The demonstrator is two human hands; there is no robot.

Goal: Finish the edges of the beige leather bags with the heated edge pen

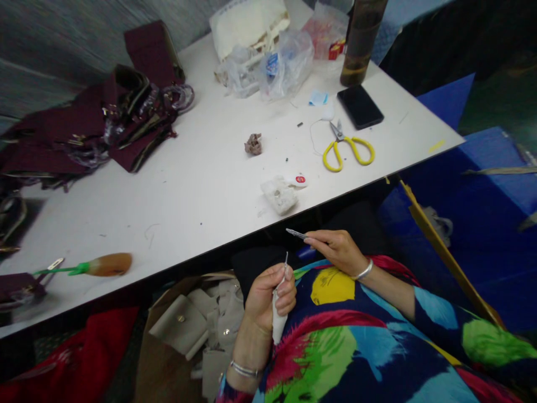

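Observation:
My left hand [268, 296] is closed around a white tube-shaped tool [277, 322] with a thin metal tip sticking up past my fingers, held in my lap below the white table's front edge [235, 238]. My right hand [335, 249] pinches a slim grey metal pin-like tool [297, 233], its tip pointing left toward the table edge. The two hands are close together but apart. Both wrists wear silver bangles.
On the table lie yellow scissors [348, 151], a black phone [359, 106], a dark bottle [361, 42], plastic bags [277, 64], a white lump [280, 195], a brown crumpled scrap [253, 144], maroon pouches [104, 123] and a screwdriver [96, 266]. A cardboard box of beige pieces [197, 324] sits under the table.

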